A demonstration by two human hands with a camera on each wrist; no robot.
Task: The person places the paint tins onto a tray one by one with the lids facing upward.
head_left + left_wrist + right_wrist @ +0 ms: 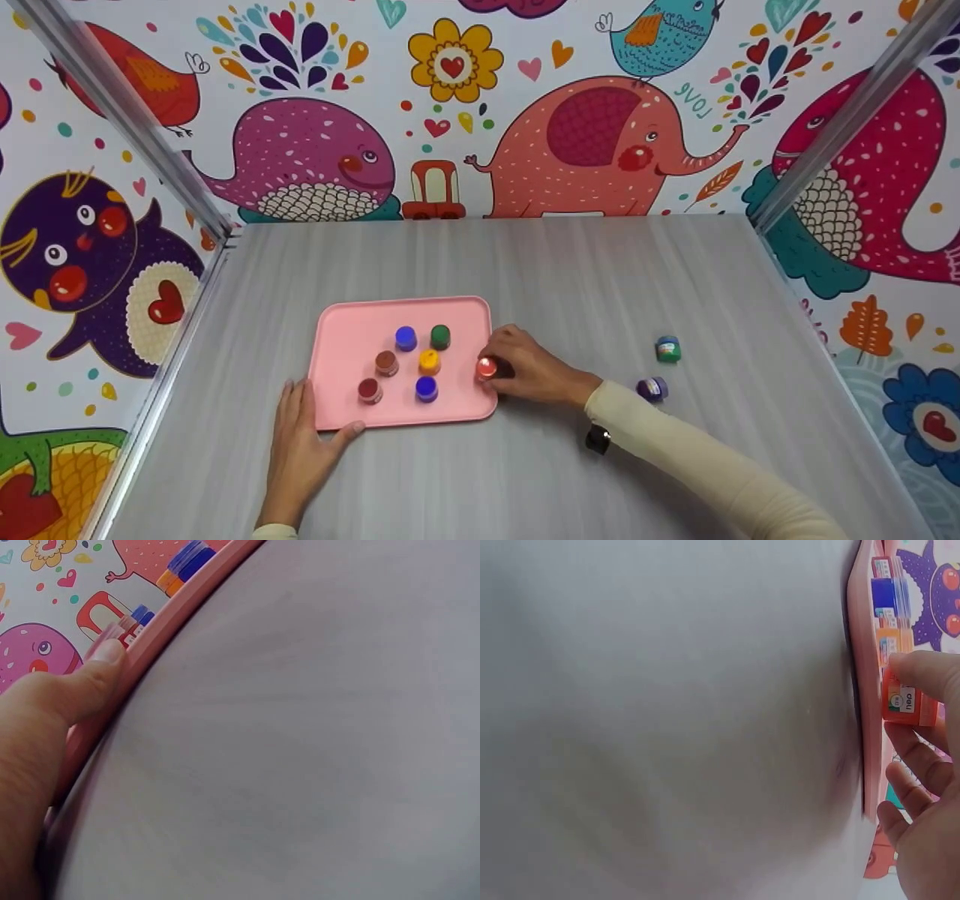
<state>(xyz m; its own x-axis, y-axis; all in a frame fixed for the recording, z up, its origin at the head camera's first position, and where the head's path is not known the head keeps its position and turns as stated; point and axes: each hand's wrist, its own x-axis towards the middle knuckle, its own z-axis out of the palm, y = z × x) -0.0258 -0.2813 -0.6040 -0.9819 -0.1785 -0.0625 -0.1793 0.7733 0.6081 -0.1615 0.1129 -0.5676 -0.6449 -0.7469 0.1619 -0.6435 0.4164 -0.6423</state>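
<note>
At the front left corner of the pink tray (337,360), my left hand (300,446) holds the edge, its thumb (101,675) over the rim and its fingers along the left side. My right hand (529,367) pinches a small red-orange paint jar (904,697) between thumb and fingers at the tray's right rim. Several other paint jars stand on the tray: a light blue one (406,338), a green one (440,337), a yellow one (429,362), a brown one (386,363), a dark red one (370,391) and a dark blue one (426,388).
To the right of the right hand, a green paint jar (667,349) and a purple paint jar (652,388) lie on the grey table (570,270). Walls printed with cartoon animals (592,150) rise at the back and sides, with metal posts (135,127) at the corners.
</note>
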